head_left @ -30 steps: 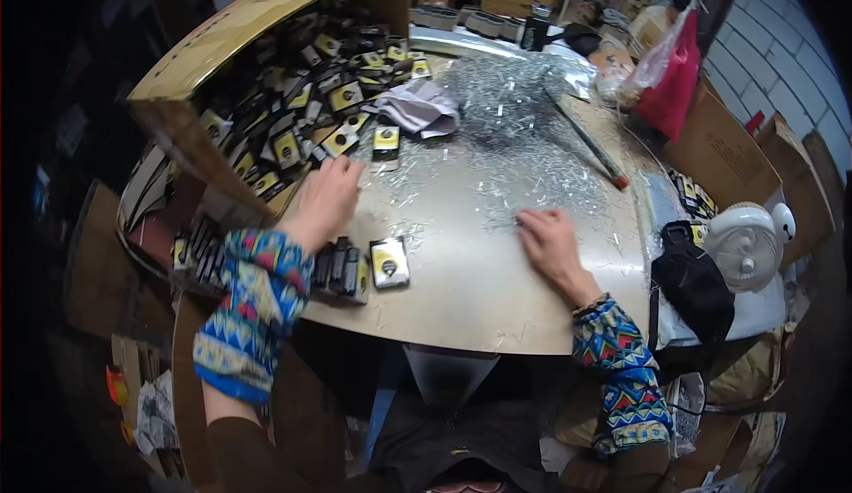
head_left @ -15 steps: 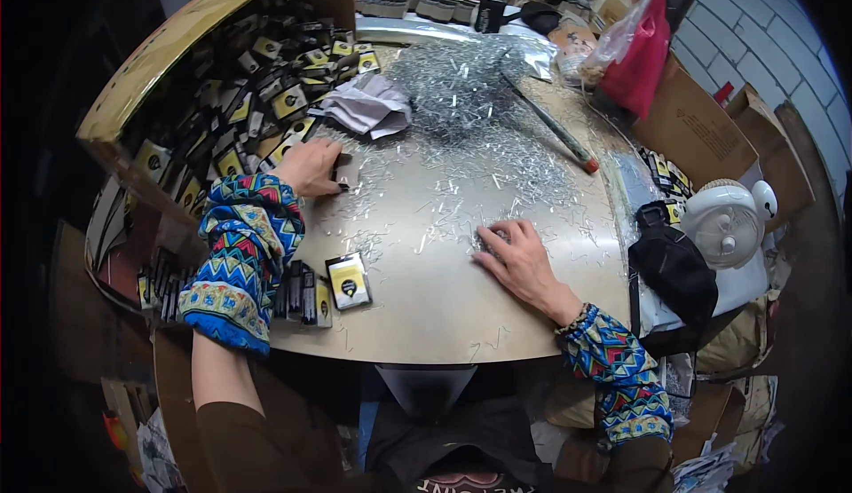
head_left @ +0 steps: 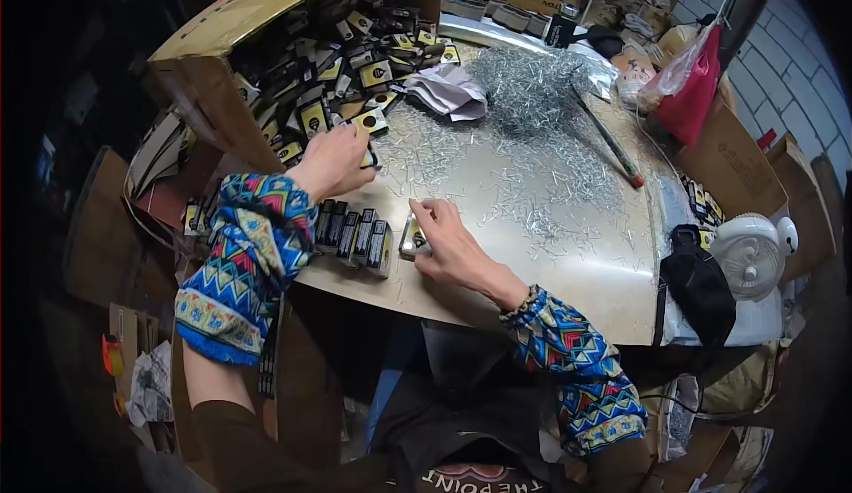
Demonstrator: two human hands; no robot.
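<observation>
My left hand (head_left: 337, 160) is closed at the mouth of the cardboard carton, its fingertips round a small black-and-yellow box (head_left: 371, 159) that they partly hide. My right hand (head_left: 451, 246), nearer the front edge of the table, has its thumb and fingers on another small box (head_left: 412, 237) with a pale and yellow face, which rests on the tabletop. Between the hands, a row of similar small boxes (head_left: 362, 236) stands on edge. Many more small boxes (head_left: 333, 71) lie jumbled in and before the carton (head_left: 200, 107).
Loose thin metal nails or pins (head_left: 555, 178) cover much of the table, heaped into a pile (head_left: 528, 89) at the back. A crumpled cloth (head_left: 448, 92) and a dark rod (head_left: 611, 142) lie beside the pile. At right are a black bag (head_left: 697, 276) and white fan (head_left: 745, 253).
My view has turned left. My right hand has moved left from among the loose pins onto the small box near the row. My left hand has shifted left toward the jumbled boxes.
</observation>
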